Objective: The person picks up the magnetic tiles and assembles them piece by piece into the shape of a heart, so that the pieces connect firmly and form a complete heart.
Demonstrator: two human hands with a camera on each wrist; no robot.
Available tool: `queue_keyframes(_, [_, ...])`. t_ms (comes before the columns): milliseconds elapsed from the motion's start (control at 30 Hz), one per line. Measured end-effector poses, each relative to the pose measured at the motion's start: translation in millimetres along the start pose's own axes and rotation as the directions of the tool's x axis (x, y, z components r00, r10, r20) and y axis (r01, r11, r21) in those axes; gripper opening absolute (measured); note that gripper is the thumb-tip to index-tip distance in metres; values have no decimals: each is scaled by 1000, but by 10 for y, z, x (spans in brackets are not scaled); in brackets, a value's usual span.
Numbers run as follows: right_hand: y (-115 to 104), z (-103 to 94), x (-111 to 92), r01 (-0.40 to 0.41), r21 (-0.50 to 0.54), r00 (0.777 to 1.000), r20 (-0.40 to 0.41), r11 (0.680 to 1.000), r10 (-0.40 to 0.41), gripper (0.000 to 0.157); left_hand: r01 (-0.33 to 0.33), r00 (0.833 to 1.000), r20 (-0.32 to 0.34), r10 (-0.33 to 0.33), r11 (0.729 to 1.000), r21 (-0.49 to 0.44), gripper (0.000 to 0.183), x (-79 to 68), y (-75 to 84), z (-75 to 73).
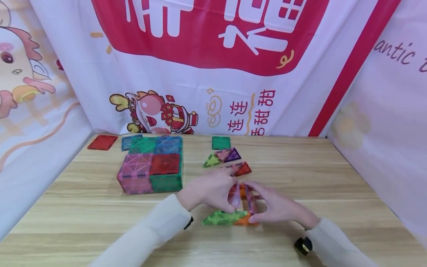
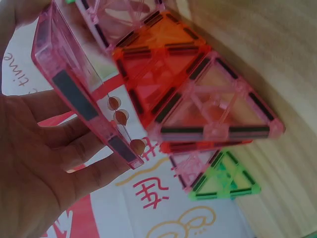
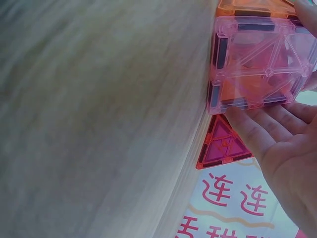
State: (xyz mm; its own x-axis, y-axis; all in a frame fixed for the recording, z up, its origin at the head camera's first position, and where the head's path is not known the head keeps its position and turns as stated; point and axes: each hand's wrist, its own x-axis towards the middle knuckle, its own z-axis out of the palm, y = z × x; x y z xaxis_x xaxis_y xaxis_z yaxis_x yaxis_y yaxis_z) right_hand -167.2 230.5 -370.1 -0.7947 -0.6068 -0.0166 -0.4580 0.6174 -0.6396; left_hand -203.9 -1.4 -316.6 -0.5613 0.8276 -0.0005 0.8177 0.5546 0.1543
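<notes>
My left hand [image 1: 211, 189] holds a pink magnetic tile [image 2: 81, 94] upright, thumb at one end and fingers along the other. My right hand [image 1: 281, 204] grips an upright pink square tile [image 3: 265, 62] by its opposite edges, its thumb at the near side and fingers at the far side. Between the hands, an orange tile [image 1: 243, 190] stands at the back of this small frame. Green triangle tiles [image 1: 221, 218] and an orange triangle tile [image 1: 242, 221] lie at its near side. In the left wrist view a pink triangle tile [image 2: 215, 106] lies beside red ones.
A box of coloured tiles [image 1: 150, 165] stands on the wooden table [image 1: 100, 230] at left. A red square tile [image 1: 102, 142] and a blue tile [image 1: 130, 142] lie behind it. A green square [image 1: 221, 142] and several triangles [image 1: 213, 160] lie beyond the hands, before the printed cloth [image 1: 200, 63].
</notes>
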Motion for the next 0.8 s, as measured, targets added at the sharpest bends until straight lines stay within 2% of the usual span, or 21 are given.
queue_keyframes(100, [-2,-1,-1,-6,28,1000,8,1000,6,90,6,1000,-1,-6,1000,1,52,41,30,48])
queue_keyframes(300, [-15,10,4,18,15,1000,-1,1000,-18,92,-35,999,-37,36,999,35,45,92,80,99])
queue_keyframes(467, [-16,19,9,9,3,1000,-3,1000,-9,92,-25,999,-28,26,999,27,46,92,85,110])
queue_keyframes(700, [4,27,13,6,-3,1000,-6,1000,-6,93,-15,1000,9,15,999,33,63,70,58,118])
queue_keyframes(800, [0,28,16,-10,-15,1000,-6,1000,10,93,-11,1000,19,11,1000,3,68,55,42,90])
